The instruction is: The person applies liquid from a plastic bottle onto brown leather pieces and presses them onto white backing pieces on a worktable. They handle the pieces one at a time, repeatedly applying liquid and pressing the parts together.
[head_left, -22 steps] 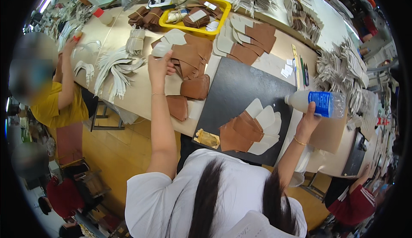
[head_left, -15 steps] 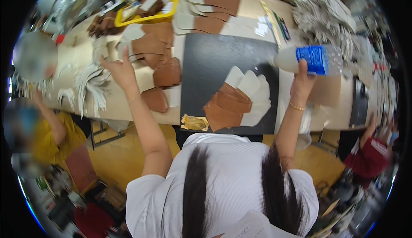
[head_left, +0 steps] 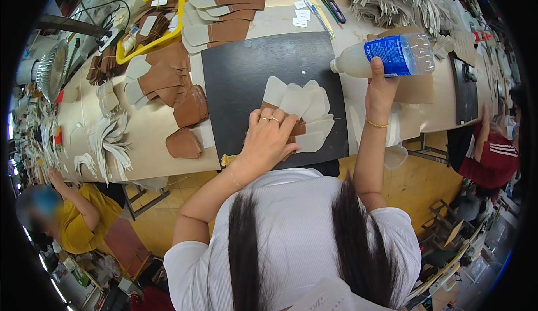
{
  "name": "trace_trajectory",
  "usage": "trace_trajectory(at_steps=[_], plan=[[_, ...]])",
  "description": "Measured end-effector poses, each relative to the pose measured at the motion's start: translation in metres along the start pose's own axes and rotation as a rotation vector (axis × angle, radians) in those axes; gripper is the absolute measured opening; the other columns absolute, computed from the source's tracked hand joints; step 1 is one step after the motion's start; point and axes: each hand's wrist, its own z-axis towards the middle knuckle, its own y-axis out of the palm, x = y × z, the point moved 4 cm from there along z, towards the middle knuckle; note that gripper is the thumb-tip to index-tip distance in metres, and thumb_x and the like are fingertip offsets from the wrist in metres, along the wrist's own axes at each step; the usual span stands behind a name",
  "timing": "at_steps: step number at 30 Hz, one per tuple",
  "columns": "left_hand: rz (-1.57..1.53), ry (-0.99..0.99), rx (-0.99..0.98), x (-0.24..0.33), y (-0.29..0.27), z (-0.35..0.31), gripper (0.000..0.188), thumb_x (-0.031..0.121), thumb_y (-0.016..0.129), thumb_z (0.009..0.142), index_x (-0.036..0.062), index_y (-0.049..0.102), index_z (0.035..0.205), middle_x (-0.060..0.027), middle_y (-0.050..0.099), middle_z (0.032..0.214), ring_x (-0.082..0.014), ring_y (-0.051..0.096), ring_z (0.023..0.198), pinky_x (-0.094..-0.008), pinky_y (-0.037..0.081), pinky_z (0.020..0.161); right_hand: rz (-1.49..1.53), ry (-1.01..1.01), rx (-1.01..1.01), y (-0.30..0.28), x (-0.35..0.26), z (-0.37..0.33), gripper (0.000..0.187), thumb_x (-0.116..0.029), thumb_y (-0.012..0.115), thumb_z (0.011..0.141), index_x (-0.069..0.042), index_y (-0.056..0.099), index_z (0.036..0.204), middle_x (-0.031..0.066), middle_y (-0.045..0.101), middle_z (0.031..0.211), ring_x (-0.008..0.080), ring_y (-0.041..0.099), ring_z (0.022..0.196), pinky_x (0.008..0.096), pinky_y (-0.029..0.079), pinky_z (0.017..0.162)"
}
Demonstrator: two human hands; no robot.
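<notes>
My right hand (head_left: 381, 89) grips a clear plastic bottle (head_left: 417, 59) with a blue label, held on its side above the table. Its narrow neck points left, and whitish contents show inside. On a black board (head_left: 235, 81) lies a fan of leather pieces (head_left: 322, 101), with pale rounded ends and brown bases. Bent over the brown part, my left hand (head_left: 268, 140) has its fingers and thumb around it, covering much of it. A tiny white bit (head_left: 304, 72) lies on the board above the fan.
Stacks of brown-and-pale leather pieces (head_left: 168, 75) lie left of the board. Behind them stands a yellow basket (head_left: 180, 8). A ruler (head_left: 316, 9) and pens (head_left: 336, 8) lie at the back, near piled pale strips (head_left: 386, 3). Co-workers sit at both sides.
My left hand has come from the strips at the left onto the leather fan. The bottle is still in my right hand. The view has shifted somewhat.
</notes>
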Motion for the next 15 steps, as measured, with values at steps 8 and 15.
trace_trajectory(at_steps=[8, 15], plan=[[0.033, 0.128, -0.059, 0.009, 0.003, 0.000, 0.027, 0.019, 0.072, 0.075, 0.0073, 0.058, 0.095, -0.0077, 0.056, 0.095, -0.0257, 0.053, 0.091, -0.0398, 0.039, 0.085, 0.001, 0.007, 0.032, 0.003, -0.005, -0.006, 0.056, -0.022, 0.082, 0.078, -0.003, 0.052, 0.121, 0.0035, 0.059, 0.109, 0.0139, 0.056, 0.099, 0.0299, 0.043, 0.094], [-0.011, 0.274, -0.016, 0.018, -0.011, -0.007, 0.014, 0.013, 0.065, 0.077, 0.0068, 0.061, 0.089, -0.0078, 0.057, 0.099, -0.0255, 0.055, 0.096, -0.0411, 0.041, 0.086, -0.044, -0.013, -0.014, -0.003, -0.001, -0.002, 0.062, -0.026, 0.079, 0.081, -0.002, 0.046, 0.128, 0.0104, 0.059, 0.117, 0.0205, 0.058, 0.109, 0.0353, 0.045, 0.098]])
